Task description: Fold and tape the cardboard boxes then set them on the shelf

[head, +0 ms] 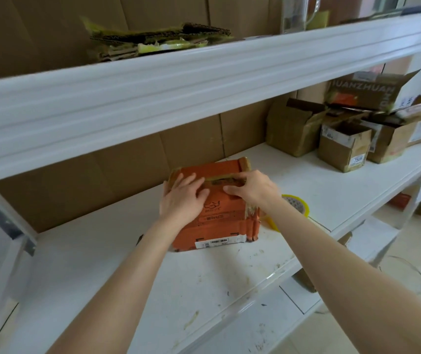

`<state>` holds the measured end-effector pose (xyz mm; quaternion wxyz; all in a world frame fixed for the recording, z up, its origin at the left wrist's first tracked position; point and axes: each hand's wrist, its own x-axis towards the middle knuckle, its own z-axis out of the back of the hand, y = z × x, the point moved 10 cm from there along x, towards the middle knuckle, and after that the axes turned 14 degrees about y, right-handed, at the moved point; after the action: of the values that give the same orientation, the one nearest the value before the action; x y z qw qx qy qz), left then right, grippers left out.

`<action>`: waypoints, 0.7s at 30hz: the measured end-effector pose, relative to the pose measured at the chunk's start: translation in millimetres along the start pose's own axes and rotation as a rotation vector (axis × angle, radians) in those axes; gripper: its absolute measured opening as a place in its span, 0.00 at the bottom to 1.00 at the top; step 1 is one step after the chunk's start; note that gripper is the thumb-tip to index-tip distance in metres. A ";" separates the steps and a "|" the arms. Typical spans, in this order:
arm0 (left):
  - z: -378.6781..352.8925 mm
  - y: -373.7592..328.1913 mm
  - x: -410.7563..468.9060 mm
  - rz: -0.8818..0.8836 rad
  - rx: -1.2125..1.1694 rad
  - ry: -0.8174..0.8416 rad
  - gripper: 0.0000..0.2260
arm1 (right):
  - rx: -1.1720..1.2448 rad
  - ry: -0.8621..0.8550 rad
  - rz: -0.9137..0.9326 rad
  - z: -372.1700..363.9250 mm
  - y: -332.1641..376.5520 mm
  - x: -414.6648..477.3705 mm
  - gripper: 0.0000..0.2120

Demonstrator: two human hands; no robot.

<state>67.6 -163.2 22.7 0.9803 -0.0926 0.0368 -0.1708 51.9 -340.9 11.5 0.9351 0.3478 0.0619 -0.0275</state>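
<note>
An orange cardboard box (217,226) with a white barcode label lies on the white shelf board (153,272). A strip of brownish tape (226,178) runs across its top seam. My left hand (182,200) rests flat on the box's top left part, fingers spread. On the right side of the seam, my right hand (251,189) presses the tape with straight fingers. A yellow tape roll (293,204) lies on the shelf just right of the box, partly hidden by my right forearm.
Several open brown boxes (342,146) stand at the shelf's far right. Flattened cardboard (158,39) lies on the upper shelf, whose white beam (178,80) hangs over the work area. Brown cardboard sheets line the back wall. Lower shelves and floor show at right.
</note>
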 end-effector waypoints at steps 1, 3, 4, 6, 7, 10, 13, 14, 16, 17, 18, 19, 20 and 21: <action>-6.7 -6.6 0.7 -0.008 0.032 0.060 0.25 | 0.018 0.020 0.029 -1.6 0.8 0.4 0.20; -16.3 -8.0 2.0 0.003 0.079 0.146 0.28 | 0.180 -0.024 0.065 8.0 -9.0 -2.4 0.16; -17.2 -5.8 2.2 0.006 0.095 0.162 0.29 | 0.286 -0.103 0.037 18.6 -22.8 -5.7 0.15; -15.1 -1.1 2.2 0.003 0.108 0.164 0.33 | 0.283 -0.229 -0.082 36.4 -57.2 -12.9 0.13; -14.8 0.1 2.6 0.000 0.114 0.166 0.36 | 0.150 -0.196 -0.160 36.8 -72.3 -14.0 0.11; -12.4 3.8 4.7 0.002 0.136 0.171 0.46 | -0.291 0.079 -0.374 7.9 -107.8 -18.5 0.18; -10.4 8.9 5.1 -0.005 0.153 0.180 0.49 | -0.429 0.148 -0.415 -16.8 -127.6 -21.7 0.20; -11.3 10.7 5.1 -0.007 0.156 0.189 0.49 | -0.439 0.115 -0.401 -16.2 -128.2 -21.5 0.19; -15.5 16.1 5.2 -0.007 0.150 0.207 0.48 | -0.376 -0.001 -0.360 -1.4 -121.0 -22.2 0.18; -17.8 18.5 5.0 -0.007 0.134 0.218 0.47 | -0.282 -0.075 -0.329 13.1 -115.3 -23.6 0.18; -18.6 20.8 4.6 -0.005 0.106 0.227 0.47 | -0.155 -0.148 -0.280 30.1 -107.3 -24.6 0.17; -18.2 21.6 4.7 -0.006 0.074 0.231 0.47 | -0.013 -0.216 -0.206 48.5 -96.2 -25.4 0.16; -17.0 20.5 4.6 -0.011 0.048 0.226 0.47 | 0.126 -0.282 -0.113 68.6 -81.2 -26.8 0.14; -15.5 16.8 4.4 -0.023 0.033 0.212 0.46 | 0.248 -0.334 -0.022 87.9 -64.0 -27.9 0.12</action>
<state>75.6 -151.8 4.1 0.9702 -0.0584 0.1363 -0.1915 26.7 -446.5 39.7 0.8821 0.4500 -0.0943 -0.1025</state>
